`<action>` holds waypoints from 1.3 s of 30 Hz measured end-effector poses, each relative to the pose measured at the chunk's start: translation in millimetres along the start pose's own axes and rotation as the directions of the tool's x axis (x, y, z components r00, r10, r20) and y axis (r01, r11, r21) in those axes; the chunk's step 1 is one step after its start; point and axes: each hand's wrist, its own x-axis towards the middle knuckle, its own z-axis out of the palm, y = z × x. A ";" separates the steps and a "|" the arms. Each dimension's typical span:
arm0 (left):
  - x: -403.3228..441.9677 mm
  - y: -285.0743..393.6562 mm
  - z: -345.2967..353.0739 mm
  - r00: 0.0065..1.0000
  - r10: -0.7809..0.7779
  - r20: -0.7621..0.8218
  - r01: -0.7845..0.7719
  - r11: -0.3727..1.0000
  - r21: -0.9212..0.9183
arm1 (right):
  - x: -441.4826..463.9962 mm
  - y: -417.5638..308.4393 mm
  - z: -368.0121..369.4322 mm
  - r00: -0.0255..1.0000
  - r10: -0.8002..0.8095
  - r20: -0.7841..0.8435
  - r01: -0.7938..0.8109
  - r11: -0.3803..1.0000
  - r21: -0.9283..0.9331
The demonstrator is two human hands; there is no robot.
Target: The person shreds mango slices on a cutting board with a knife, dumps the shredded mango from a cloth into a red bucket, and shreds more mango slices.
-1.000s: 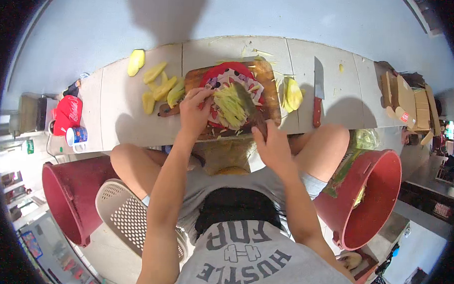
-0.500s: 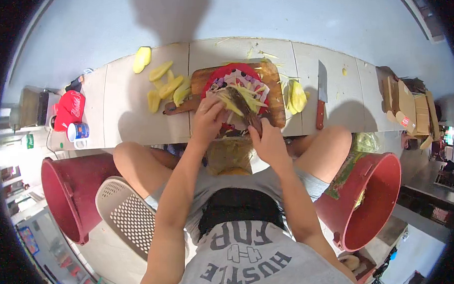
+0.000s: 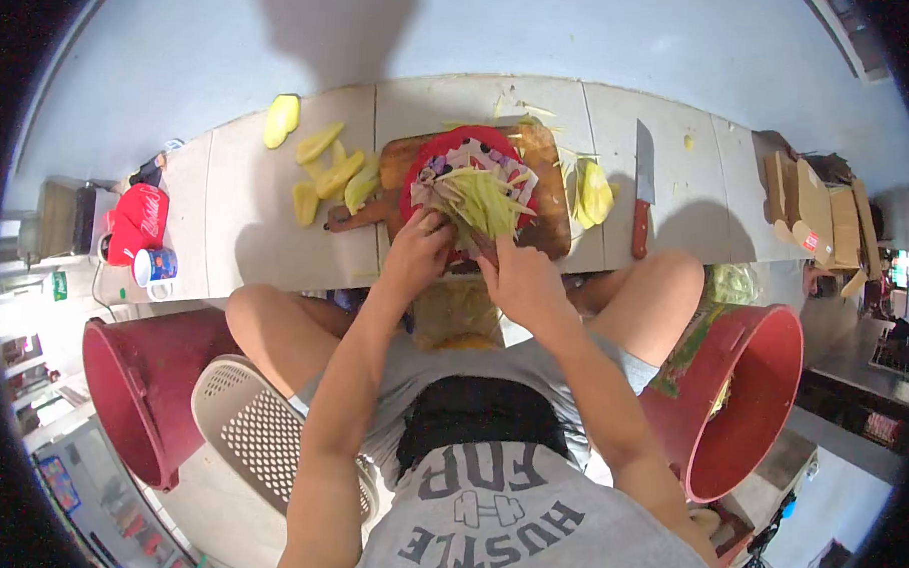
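A heap of pale green-yellow fruit strips [image 3: 482, 200] lies over a round red-edged patterned cloth [image 3: 454, 144] on a wooden cutting board [image 3: 553, 192]. My left hand [image 3: 421, 245] is closed at the near left of the heap, its fingers curled in; what they grip is hidden. My right hand [image 3: 523, 281] grips a dark knife [image 3: 485, 248] at the near side. Most of its blade is hidden by the strips. Peeled yellow fruit pieces [image 3: 338, 176] lie left of the board, and another cut piece [image 3: 594, 196] lies to its right.
A second knife with a red-brown handle [image 3: 642, 225] lies on the tiled counter [image 3: 277, 218] at right. A blue mug [image 3: 157, 266] and red cloth [image 3: 139, 223] stand left. Red bins [image 3: 145, 393] flank my legs. Opened cardboard boxes [image 3: 822, 212] are far right.
The dark blade, raised and visible across the strips before, is now lower and mostly covered by them. The strips are heaped more toward the middle. My right hand has shifted slightly nearer and left.
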 end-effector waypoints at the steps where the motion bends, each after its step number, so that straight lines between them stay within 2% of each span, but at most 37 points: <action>1: -4.2 0.5 0.7 1.000 -0.001 0.012 0.001 1.000 -0.004 | -3.2 -0.7 4.2 1.000 0.009 0.005 -0.009 1.000 0.007; 3: -0.8 -1.1 2.0 1.000 -0.006 0.025 0.006 1.000 0.005 | 0.3 0.7 9.1 0.999 0.032 0.002 -0.032 0.997 0.065; 6: -0.8 3.1 -0.4 0.999 0.003 0.049 -0.007 0.997 0.073 | -3.1 -1.8 8.1 0.998 0.053 0.023 -0.054 0.998 0.044; 9: -2.0 -0.2 0.5 0.997 0.025 0.068 -0.028 0.999 0.044 | -2.9 -11.0 3.3 0.999 0.035 0.032 -0.037 0.996 0.079; 12: -0.2 2.5 2.1 0.997 0.082 -0.004 -0.081 0.994 0.073 | -4.0 -5.7 14.6 0.999 0.047 -0.001 -0.047 0.994 0.103; 15: -6.2 0.7 2.1 0.997 -0.006 0.072 0.002 0.998 0.062 | -4.8 -12.7 9.0 0.999 0.015 -0.029 -0.012 0.994 0.111; 18: -4.2 1.8 1.4 0.997 0.067 0.027 -0.069 0.993 0.095 | -6.5 -7.9 14.6 0.996 0.081 0.041 -0.086 0.990 0.113; 21: -7.5 2.6 -3.1 0.996 0.003 0.084 -0.007 0.999 0.044 | -9.8 -13.9 8.4 0.999 0.041 -0.020 -0.039 0.994 0.104; 22: -5.2 -0.1 -0.5 0.997 0.013 0.073 -0.016 0.999 0.046 | -7.6 -9.8 9.8 0.999 0.037 -0.032 -0.034 0.995 0.097; 24: -6.9 2.3 0.7 0.999 0.043 0.016 -0.044 0.993 0.111 | -9.7 -6.0 12.6 0.994 0.074 0.079 -0.083 0.989 0.119; 28: -0.6 8.9 -6.8 1.000 0.001 -0.011 0.000 0.997 0.072 | -9.4 -3.1 -13.4 1.000 0.001 0.018 -0.003 0.995 0.101; 30: -9.5 10.0 0.8 0.952 -0.220 -0.212 0.207 0.975 -0.081 | -13.5 1.5 -20.3 0.993 0.073 -0.096 -0.046 0.965 0.259; 33: -9.9 12.0 -0.6 0.938 -0.224 -0.265 0.240 0.970 0.028 | -13.3 6.9 -22.6 0.985 0.101 -0.142 -0.042 0.928 0.369; 37: 3.4 24.4 2.4 0.965 -0.140 -0.222 0.149 0.989 0.023 | -12.2 4.8 -9.4 0.989 0.052 -0.141 -0.011 0.961 0.277; 39: 7.2 24.7 2.0 0.988 -0.087 -0.129 0.095 0.994 0.058 | -6.5 17.9 23.8 0.993 0.056 -0.103 -0.033 0.976 0.215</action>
